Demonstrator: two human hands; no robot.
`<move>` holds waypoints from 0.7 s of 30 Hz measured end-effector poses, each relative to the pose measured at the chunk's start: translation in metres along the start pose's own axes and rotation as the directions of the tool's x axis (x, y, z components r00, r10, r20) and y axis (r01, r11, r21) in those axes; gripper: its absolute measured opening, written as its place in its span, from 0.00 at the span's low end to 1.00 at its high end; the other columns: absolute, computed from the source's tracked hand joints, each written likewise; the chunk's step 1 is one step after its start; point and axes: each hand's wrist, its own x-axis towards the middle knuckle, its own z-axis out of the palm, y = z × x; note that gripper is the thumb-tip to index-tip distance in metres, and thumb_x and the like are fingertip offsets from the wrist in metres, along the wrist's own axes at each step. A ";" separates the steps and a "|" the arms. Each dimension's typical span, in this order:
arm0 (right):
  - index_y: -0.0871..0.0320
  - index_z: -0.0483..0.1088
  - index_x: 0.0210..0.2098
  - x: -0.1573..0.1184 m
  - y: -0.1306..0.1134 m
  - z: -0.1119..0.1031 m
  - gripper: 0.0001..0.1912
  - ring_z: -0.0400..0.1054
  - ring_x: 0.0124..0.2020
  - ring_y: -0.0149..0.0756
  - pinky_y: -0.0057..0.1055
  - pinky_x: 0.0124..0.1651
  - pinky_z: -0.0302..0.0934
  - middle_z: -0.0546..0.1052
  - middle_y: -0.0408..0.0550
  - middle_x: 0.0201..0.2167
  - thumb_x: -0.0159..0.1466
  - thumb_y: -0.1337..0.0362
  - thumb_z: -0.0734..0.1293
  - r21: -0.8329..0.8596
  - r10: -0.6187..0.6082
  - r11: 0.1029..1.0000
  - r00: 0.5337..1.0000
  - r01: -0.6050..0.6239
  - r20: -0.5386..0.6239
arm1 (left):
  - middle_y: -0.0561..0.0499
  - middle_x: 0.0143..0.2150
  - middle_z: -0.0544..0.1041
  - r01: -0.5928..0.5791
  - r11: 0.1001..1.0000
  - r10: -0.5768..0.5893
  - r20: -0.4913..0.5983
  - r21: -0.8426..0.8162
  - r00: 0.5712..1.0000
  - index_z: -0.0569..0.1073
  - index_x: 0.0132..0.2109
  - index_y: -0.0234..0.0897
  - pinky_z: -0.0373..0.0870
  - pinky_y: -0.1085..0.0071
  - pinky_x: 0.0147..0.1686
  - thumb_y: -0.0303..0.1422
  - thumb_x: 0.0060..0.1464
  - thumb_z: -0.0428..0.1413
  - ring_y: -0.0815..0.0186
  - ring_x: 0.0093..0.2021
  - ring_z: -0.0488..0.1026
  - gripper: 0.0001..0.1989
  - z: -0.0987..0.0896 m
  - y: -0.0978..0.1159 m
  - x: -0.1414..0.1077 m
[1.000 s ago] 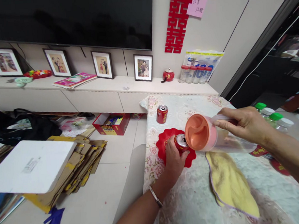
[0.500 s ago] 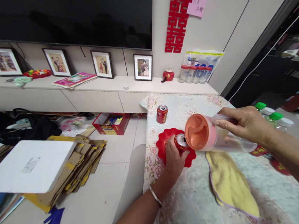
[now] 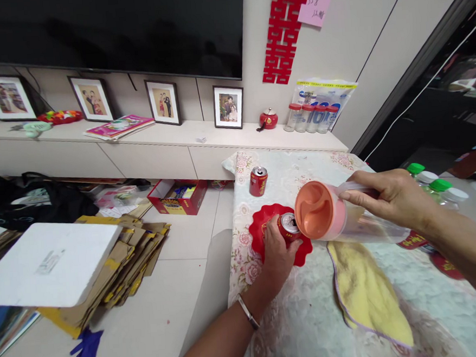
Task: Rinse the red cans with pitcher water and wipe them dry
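My left hand (image 3: pixel 279 254) is wrapped round a red drink can (image 3: pixel 289 225), which stands open-topped over a red scalloped plate (image 3: pixel 258 232). In my right hand (image 3: pixel 390 198) is the handle of a clear pitcher (image 3: pixel 359 225) with an orange lid (image 3: pixel 314 210). The pitcher is tipped almost on its side, its lid end right beside the can's top. Whether liquid runs from it I cannot tell. A yellow cloth (image 3: pixel 370 294) lies on the table below the pitcher. Behind the plate stands a second red can (image 3: pixel 258 181), also opened.
A floral tablecloth (image 3: pixel 300 315) covers the table. Green-capped bottles (image 3: pixel 440 186) and more red cans (image 3: pixel 448 266) stand at the right, partly behind my right arm. A low cabinet (image 3: pixel 169 130) with photo frames and jars runs along the wall. Flattened cardboard (image 3: pixel 138 261) lies on the floor at left.
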 end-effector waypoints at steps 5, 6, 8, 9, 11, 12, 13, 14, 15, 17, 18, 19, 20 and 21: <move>0.54 0.73 0.31 0.000 0.000 0.000 0.29 0.54 0.17 0.28 0.32 0.24 0.51 0.63 0.37 0.15 0.73 0.37 0.62 -0.004 -0.007 1.000 1.000 0.007 -0.007 | 0.36 0.64 0.74 0.003 1.000 -0.003 0.007 -0.006 1.000 0.63 0.68 0.40 0.69 0.42 0.68 0.24 0.50 0.67 0.43 0.67 0.71 0.40 0.000 0.000 0.000; 0.54 0.73 0.31 0.000 0.000 0.001 0.29 0.53 0.17 0.28 0.32 0.24 0.51 0.63 0.37 0.15 0.73 0.37 0.62 -0.007 -0.007 1.000 1.000 0.007 -0.008 | 0.36 0.65 0.74 0.002 1.000 -0.002 0.008 -0.007 1.000 0.63 0.68 0.39 0.69 0.42 0.68 0.24 0.50 0.68 0.43 0.67 0.71 0.40 0.000 0.000 0.000; 0.54 0.73 0.30 0.000 0.000 0.001 0.29 0.53 0.17 0.28 0.32 0.24 0.51 0.63 0.37 0.15 0.73 0.37 0.62 -0.011 -0.006 1.000 1.000 0.006 -0.004 | 0.36 0.65 0.74 0.001 1.000 -0.001 0.007 -0.008 1.000 0.63 0.68 0.40 0.69 0.42 0.68 0.24 0.50 0.68 0.43 0.67 0.71 0.40 0.000 -0.001 0.000; 0.54 0.72 0.30 0.000 0.000 0.001 0.29 0.54 0.17 0.28 0.32 0.24 0.51 0.63 0.38 0.15 0.73 0.37 0.62 -0.012 -0.007 1.000 1.000 0.007 -0.005 | 0.36 0.65 0.74 0.000 1.000 0.000 0.006 -0.009 1.000 0.63 0.68 0.39 0.69 0.42 0.68 0.24 0.50 0.68 0.43 0.67 0.71 0.40 0.000 -0.001 0.000; 0.54 0.72 0.31 0.000 -0.001 0.001 0.30 0.55 0.17 0.28 0.32 0.24 0.51 0.64 0.38 0.16 0.74 0.37 0.61 -0.011 -0.004 1.000 1.000 0.004 -0.002 | 0.36 0.65 0.74 -0.002 1.000 0.002 0.005 -0.008 1.000 0.64 0.68 0.39 0.68 0.41 0.68 0.24 0.49 0.68 0.43 0.67 0.71 0.40 0.000 -0.002 0.000; 0.54 0.72 0.31 0.000 -0.001 0.000 0.30 0.55 0.17 0.28 0.32 0.24 0.51 0.64 0.38 0.16 0.74 0.36 0.61 -0.011 -0.001 1.000 1.000 0.001 0.000 | 0.36 0.65 0.74 -0.001 1.000 0.001 0.005 -0.009 1.000 0.64 0.68 0.39 0.68 0.41 0.68 0.24 0.49 0.68 0.43 0.67 0.71 0.41 0.000 -0.002 0.000; 0.54 0.72 0.31 0.000 -0.001 0.000 0.30 0.54 0.17 0.27 0.32 0.24 0.51 0.64 0.37 0.16 0.73 0.36 0.61 -0.010 -0.002 1.000 1.000 0.002 -0.001 | 0.36 0.65 0.73 -0.001 1.000 0.001 0.005 -0.009 1.000 0.63 0.68 0.39 0.68 0.41 0.68 0.24 0.49 0.68 0.43 0.68 0.71 0.41 0.001 -0.003 0.000; 0.54 0.73 0.31 0.000 -0.001 0.000 0.30 0.54 0.17 0.27 0.31 0.24 0.51 0.63 0.37 0.15 0.73 0.36 0.62 -0.008 -0.006 1.000 1.000 0.006 -0.005 | 0.36 0.65 0.73 0.001 1.000 -0.001 0.006 -0.010 1.000 0.63 0.68 0.39 0.68 0.41 0.68 0.24 0.49 0.68 0.43 0.68 0.71 0.41 0.001 -0.003 0.000; 0.54 0.73 0.31 0.000 0.000 0.000 0.29 0.54 0.17 0.27 0.31 0.24 0.50 0.63 0.37 0.15 0.73 0.37 0.62 -0.006 -0.011 1.000 1.000 0.011 -0.008 | 0.36 0.65 0.73 0.003 1.000 -0.003 0.007 -0.011 1.000 0.63 0.69 0.39 0.68 0.41 0.68 0.24 0.50 0.68 0.43 0.68 0.71 0.41 0.001 -0.003 0.000; 0.54 0.74 0.32 0.000 0.000 0.001 0.28 0.54 0.16 0.27 0.31 0.24 0.50 0.63 0.36 0.15 0.73 0.38 0.63 -0.003 -0.019 1.000 1.000 0.019 -0.014 | 0.36 0.65 0.73 0.006 1.000 -0.006 0.007 -0.011 1.000 0.63 0.69 0.39 0.68 0.41 0.68 0.24 0.50 0.68 0.43 0.68 0.71 0.41 0.001 -0.002 -0.001; 0.54 0.74 0.32 0.000 0.001 0.001 0.28 0.54 0.17 0.28 0.32 0.24 0.51 0.63 0.37 0.15 0.73 0.38 0.63 -0.003 -0.017 1.000 1.000 0.017 -0.010 | 0.36 0.65 0.73 0.006 1.000 -0.006 0.008 -0.011 1.000 0.63 0.69 0.39 0.68 0.42 0.68 0.25 0.51 0.67 0.43 0.68 0.71 0.40 0.001 -0.002 -0.001; 0.54 0.74 0.32 0.000 0.001 0.001 0.28 0.55 0.17 0.28 0.32 0.24 0.51 0.64 0.37 0.15 0.73 0.38 0.63 -0.001 -0.014 1.000 1.000 0.014 -0.004 | 0.36 0.65 0.73 0.005 1.000 -0.005 0.008 -0.011 1.000 0.63 0.69 0.39 0.68 0.42 0.68 0.25 0.51 0.67 0.43 0.68 0.71 0.40 0.001 -0.002 -0.001; 0.54 0.74 0.32 0.000 0.001 0.001 0.28 0.55 0.17 0.28 0.32 0.24 0.51 0.64 0.37 0.16 0.73 0.38 0.63 0.001 -0.011 1.000 1.000 0.011 -0.001 | 0.36 0.65 0.73 0.004 1.000 -0.004 0.009 -0.010 1.000 0.63 0.68 0.39 0.68 0.42 0.68 0.25 0.51 0.67 0.43 0.68 0.71 0.40 0.001 -0.001 -0.001; 0.54 0.74 0.32 0.000 0.001 0.001 0.28 0.55 0.17 0.28 0.32 0.24 0.51 0.64 0.37 0.16 0.73 0.38 0.63 0.003 -0.007 1.000 1.000 0.007 0.002 | 0.35 0.65 0.73 0.003 1.000 -0.002 0.008 -0.009 1.000 0.63 0.68 0.38 0.68 0.41 0.69 0.25 0.50 0.67 0.43 0.68 0.71 0.40 0.001 -0.001 -0.001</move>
